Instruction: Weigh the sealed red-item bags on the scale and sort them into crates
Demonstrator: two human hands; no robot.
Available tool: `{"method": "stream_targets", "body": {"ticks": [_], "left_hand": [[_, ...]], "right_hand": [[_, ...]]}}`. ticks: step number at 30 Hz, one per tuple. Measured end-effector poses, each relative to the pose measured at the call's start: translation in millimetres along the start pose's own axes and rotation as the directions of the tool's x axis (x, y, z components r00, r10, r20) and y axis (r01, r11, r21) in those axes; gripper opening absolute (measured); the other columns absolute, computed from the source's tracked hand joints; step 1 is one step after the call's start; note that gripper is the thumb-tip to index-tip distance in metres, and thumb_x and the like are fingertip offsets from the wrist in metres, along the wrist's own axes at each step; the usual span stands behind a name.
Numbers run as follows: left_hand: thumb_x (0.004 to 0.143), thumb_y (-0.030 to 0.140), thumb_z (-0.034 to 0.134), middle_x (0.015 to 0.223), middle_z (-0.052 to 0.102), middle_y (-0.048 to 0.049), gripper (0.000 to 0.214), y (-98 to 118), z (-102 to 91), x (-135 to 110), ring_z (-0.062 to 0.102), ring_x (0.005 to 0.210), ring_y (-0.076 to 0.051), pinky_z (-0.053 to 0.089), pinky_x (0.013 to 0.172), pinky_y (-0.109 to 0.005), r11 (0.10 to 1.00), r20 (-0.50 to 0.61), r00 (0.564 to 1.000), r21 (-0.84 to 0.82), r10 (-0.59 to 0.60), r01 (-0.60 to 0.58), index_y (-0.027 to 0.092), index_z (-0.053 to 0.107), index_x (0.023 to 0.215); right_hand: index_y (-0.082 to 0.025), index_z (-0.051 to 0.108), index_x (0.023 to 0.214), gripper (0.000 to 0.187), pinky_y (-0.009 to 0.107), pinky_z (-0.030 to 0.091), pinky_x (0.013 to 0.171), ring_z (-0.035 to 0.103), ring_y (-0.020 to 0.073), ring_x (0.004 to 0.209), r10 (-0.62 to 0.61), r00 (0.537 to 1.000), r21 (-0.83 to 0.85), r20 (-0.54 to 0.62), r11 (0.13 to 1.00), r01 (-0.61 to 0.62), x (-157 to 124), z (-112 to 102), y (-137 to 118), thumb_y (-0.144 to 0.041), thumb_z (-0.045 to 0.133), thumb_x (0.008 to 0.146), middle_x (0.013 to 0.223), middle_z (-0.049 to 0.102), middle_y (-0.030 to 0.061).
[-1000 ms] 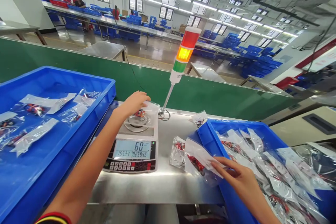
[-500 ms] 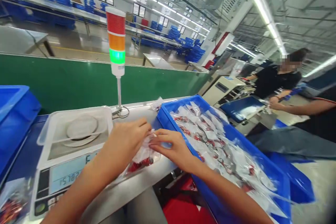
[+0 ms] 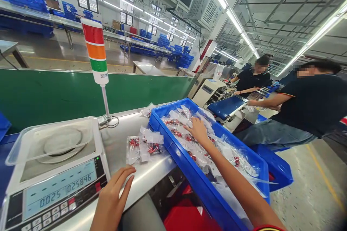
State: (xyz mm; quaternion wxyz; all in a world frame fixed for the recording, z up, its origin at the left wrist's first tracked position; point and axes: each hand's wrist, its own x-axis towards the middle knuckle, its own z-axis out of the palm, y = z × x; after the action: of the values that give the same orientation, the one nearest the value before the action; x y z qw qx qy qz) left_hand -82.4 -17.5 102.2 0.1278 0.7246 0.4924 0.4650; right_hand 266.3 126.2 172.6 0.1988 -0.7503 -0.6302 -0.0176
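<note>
My left hand [image 3: 115, 191] hovers over the front edge of the metal bench with its fingers outstretched, holding nothing. Just beyond its fingertips lie clear plastic bags with red parts inside, one bag [image 3: 133, 148] on the left and another [image 3: 153, 146] overlapping it. My right hand [image 3: 198, 130] reaches into the blue bin [image 3: 173, 153], fingers spread over a pile of similar bags [image 3: 189, 155]. Its fingertips are at the bags, and I see none gripped. To the left stands a digital scale [image 3: 59, 184] with a clear plastic cover and a lit display.
A signal tower light [image 3: 94, 52] rises behind the scale, in front of a green panel [image 3: 54, 90]. One more bag [image 3: 148, 110] lies behind the blue bin. Two people work at a machine [image 3: 207, 92] with a blue belt [image 3: 227, 107] on the right. Something red sits under the bench.
Both hands have let go of the bag they were handling; bags now lie on the bench. My right hand has moved right into the bin, my left toward me. The green light went off.
</note>
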Motion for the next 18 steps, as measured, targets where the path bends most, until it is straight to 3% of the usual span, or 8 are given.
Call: {"method": "stream_targets", "body": {"ticks": [4, 7, 9, 12, 14, 18], "left_hand": [[0.102, 0.038, 0.05, 0.111, 0.076, -0.0001, 0.023, -8, -8.8, -20, 0.075, 0.101, -0.019, 0.061, 0.088, -0.024, 0.991, 0.065, 0.991, -0.063, -0.116, 0.12, 0.027, 0.07, 0.106], [0.101, 0.035, 0.051, 0.108, 0.077, -0.0012, 0.021, -6, -16.4, -21, 0.075, 0.101, -0.019, 0.061, 0.089, -0.024, 0.983, 0.041, 0.987, -0.085, -0.158, 0.161, 0.027, 0.07, 0.104], [0.102, 0.033, 0.049, 0.105, 0.077, -0.0025, 0.022, 0, -19.2, -16, 0.075, 0.098, -0.019, 0.061, 0.088, -0.025, 0.978, 0.004, 0.983, -0.097, -0.184, 0.183, 0.026, 0.07, 0.103], [0.102, 0.028, 0.045, 0.1, 0.077, -0.0033, 0.025, 11, -20.3, -8, 0.075, 0.092, -0.019, 0.061, 0.083, -0.026, 0.972, -0.009, 0.978, -0.112, -0.207, 0.205, 0.024, 0.069, 0.097], [0.102, 0.026, 0.043, 0.096, 0.076, -0.0032, 0.026, 20, -20.2, -6, 0.075, 0.088, -0.018, 0.06, 0.08, -0.026, 0.967, 0.007, 0.974, -0.12, -0.224, 0.224, 0.024, 0.068, 0.095], [0.101, 0.025, 0.041, 0.093, 0.075, -0.0032, 0.028, 31, -23.0, -18, 0.074, 0.086, -0.019, 0.059, 0.078, -0.026, 0.954, 0.025, 0.963, -0.127, -0.27, 0.271, 0.024, 0.068, 0.095]], "right_hand": [[-0.017, 0.069, 0.097, 0.019, 0.037, 0.059, 0.076, 0.07, 0.0183, 0.081, 0.112, 0.994, -0.17, -0.015, 0.979, -0.113, -12, -11, 37, -0.035, 0.064, 0.098, 0.091, 0.072, 0.0041], [-0.023, 0.066, 0.071, 0.029, 0.044, 0.055, 0.061, 0.07, 0.03, 0.064, 0.051, 0.997, -0.211, -0.062, 0.975, -0.063, -12, -38, 35, -0.025, 0.051, 0.096, 0.06, 0.065, 0.008], [-0.026, 0.067, 0.071, 0.031, 0.052, 0.055, 0.063, 0.072, 0.0381, 0.067, -0.036, 0.996, -0.202, -0.087, 0.979, 0.018, -5, -59, 15, -0.026, 0.046, 0.094, 0.059, 0.067, 0.0119], [-0.028, 0.071, 0.088, 0.025, 0.053, 0.059, 0.077, 0.076, 0.0378, 0.087, -0.308, 0.947, -0.003, -0.088, 0.951, 0.309, 6, -77, -49, -0.034, 0.047, 0.093, 0.083, 0.078, 0.0115], [-0.026, 0.073, 0.098, 0.026, 0.049, 0.06, 0.081, 0.076, 0.034, 0.092, -0.545, 0.831, 0.291, -0.112, 0.781, 0.552, 8, -73, -110, -0.037, 0.051, 0.093, 0.097, 0.08, 0.0098], [-0.026, 0.075, 0.104, 0.027, 0.039, 0.058, 0.09, 0.076, 0.0246, 0.101, -0.755, 0.647, 0.45, -0.108, 0.543, 0.709, -6, -32, -236, -0.031, 0.049, 0.098, 0.111, 0.08, 0.0042]]}}
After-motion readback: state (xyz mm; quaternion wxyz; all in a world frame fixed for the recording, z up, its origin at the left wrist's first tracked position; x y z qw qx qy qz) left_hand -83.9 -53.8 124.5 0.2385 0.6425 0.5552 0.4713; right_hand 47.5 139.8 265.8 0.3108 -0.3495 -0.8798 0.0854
